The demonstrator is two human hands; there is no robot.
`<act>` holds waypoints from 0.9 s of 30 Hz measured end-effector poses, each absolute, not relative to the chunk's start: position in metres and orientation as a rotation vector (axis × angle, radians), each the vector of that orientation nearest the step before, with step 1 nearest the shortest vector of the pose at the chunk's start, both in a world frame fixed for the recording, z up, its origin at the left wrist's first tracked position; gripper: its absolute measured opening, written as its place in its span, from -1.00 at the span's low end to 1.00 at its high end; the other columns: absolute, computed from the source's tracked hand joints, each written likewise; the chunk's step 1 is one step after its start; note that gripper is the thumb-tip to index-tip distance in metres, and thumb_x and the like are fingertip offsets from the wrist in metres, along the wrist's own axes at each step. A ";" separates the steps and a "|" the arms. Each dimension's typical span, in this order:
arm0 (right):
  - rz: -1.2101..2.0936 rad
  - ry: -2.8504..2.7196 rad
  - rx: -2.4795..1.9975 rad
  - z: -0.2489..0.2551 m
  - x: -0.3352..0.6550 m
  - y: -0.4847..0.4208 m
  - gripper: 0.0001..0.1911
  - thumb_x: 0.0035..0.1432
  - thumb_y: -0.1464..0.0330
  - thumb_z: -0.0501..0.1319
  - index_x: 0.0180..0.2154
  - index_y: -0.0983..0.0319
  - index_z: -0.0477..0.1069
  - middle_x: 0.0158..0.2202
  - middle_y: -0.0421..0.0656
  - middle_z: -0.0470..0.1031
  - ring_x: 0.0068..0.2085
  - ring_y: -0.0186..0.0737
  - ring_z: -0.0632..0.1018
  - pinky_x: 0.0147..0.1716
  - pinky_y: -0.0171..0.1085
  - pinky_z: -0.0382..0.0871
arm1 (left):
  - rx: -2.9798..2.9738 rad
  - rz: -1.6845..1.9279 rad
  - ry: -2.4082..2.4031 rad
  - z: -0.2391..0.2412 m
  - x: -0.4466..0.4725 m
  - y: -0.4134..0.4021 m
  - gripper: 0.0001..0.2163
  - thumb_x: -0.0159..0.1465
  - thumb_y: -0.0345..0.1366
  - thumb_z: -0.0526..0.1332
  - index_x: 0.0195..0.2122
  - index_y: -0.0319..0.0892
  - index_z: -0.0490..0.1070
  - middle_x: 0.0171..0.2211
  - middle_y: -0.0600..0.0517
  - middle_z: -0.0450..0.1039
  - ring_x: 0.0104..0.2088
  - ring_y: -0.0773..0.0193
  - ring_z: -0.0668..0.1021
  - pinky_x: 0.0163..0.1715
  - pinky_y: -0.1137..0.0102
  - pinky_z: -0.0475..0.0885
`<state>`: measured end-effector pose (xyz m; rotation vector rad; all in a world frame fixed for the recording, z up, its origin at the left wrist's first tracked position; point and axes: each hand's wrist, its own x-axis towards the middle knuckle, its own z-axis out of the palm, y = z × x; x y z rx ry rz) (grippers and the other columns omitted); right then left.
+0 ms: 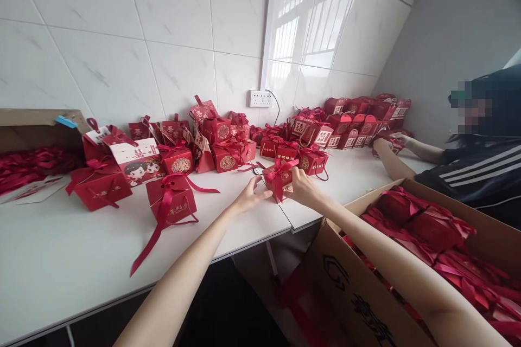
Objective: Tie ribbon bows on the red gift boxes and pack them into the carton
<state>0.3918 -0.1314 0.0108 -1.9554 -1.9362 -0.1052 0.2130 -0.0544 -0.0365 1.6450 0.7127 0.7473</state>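
A small red gift box (278, 178) with a red ribbon bow rests on the white table (73, 260), near its front edge. My left hand (251, 196) touches the box's left side with curled fingers. My right hand (303, 186) grips the box's right side. Both arms reach forward from the bottom of the view. Several other red ribbon-tied boxes stand around it, one (171, 200) to the left with a long ribbon trailing off, another (313, 160) just behind.
More red boxes (358, 122) line the tiled wall at the back right. An open cardboard carton (350, 287) of red boxes stands at lower right, another carton (36, 130) of ribbons at far left. A person in a striped dark top (476, 168) works at the right.
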 end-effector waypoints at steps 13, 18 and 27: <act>0.073 -1.909 -1.782 0.018 0.361 -0.159 -0.53 -0.02 0.26 0.29 -0.10 0.23 0.16 -0.09 0.04 0.42 -0.16 -0.04 0.51 -0.29 -0.22 0.34 | 1.799 0.912 0.943 0.005 0.172 -0.107 -0.43 0.19 -0.04 0.12 0.18 -0.15 0.08 0.07 -0.18 0.28 -0.20 0.16 0.52 -0.12 0.20 0.40; 0.498 -2.338 -1.568 0.026 0.357 -0.182 -0.45 0.09 0.19 0.19 0.07 0.24 0.11 -0.36 -0.13 0.51 -0.37 -0.17 0.53 -0.37 -0.28 0.30 | 1.881 0.937 0.987 -0.018 0.138 -0.106 -0.43 0.12 -0.04 0.18 0.12 -0.13 0.11 0.15 -0.17 0.16 0.12 0.05 0.33 0.03 0.20 0.32; 0.568 -1.951 -1.804 0.043 0.372 -0.136 -0.62 0.13 0.06 0.07 -0.43 0.24 0.37 -0.46 -0.14 0.47 -0.42 -0.25 0.46 -0.48 -0.33 0.21 | 1.800 0.858 0.791 -0.013 0.145 -0.066 -0.50 0.11 -0.07 0.17 0.04 -0.17 0.23 0.11 -0.13 0.28 0.15 0.03 0.31 0.11 0.20 0.23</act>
